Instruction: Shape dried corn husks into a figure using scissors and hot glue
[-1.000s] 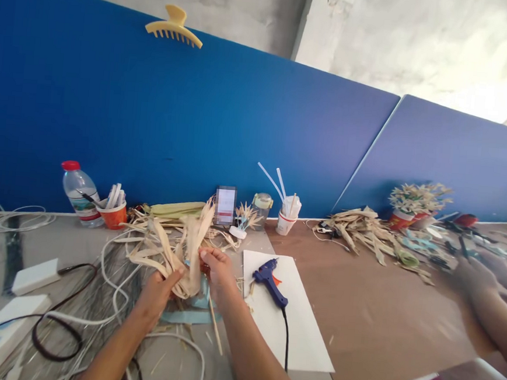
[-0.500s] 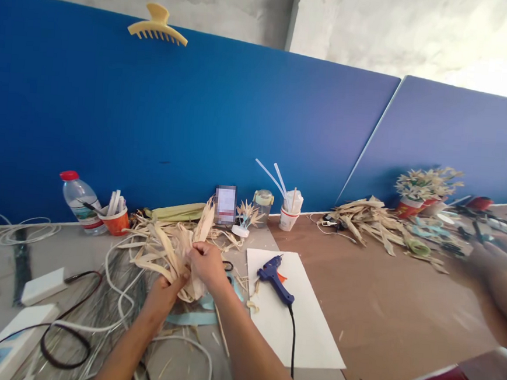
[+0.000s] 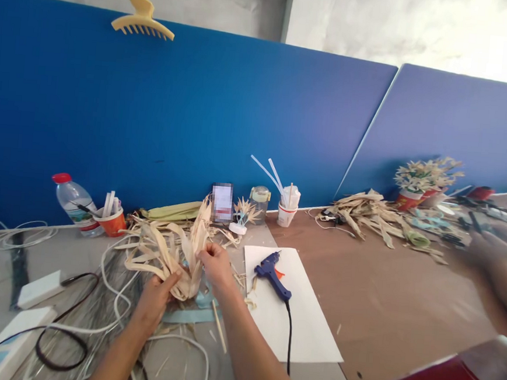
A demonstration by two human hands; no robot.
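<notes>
My left hand (image 3: 153, 299) grips the base of a bundle of dried pale husk strips (image 3: 165, 253) that fans out up and to the left. My right hand (image 3: 216, 266) pinches one upright strip (image 3: 200, 232) of the same bundle between thumb and fingers. Both hands are over the grey table top, above a light blue ribbon (image 3: 191, 313). A blue glue gun (image 3: 272, 273) lies on a white sheet (image 3: 288, 301) just right of my right hand.
White and black cables (image 3: 110, 284) loop at the left. A water bottle (image 3: 71, 202), an orange cup (image 3: 111, 221) and a white cup with sticks (image 3: 286, 207) line the blue partition (image 3: 197, 121). Another person's hands (image 3: 493, 261) and husk piles (image 3: 366, 213) are at the right.
My right hand moved from the bundle's middle back to the right and now pinches an upright strip. The left hand kept its grip. The view shifted slightly.
</notes>
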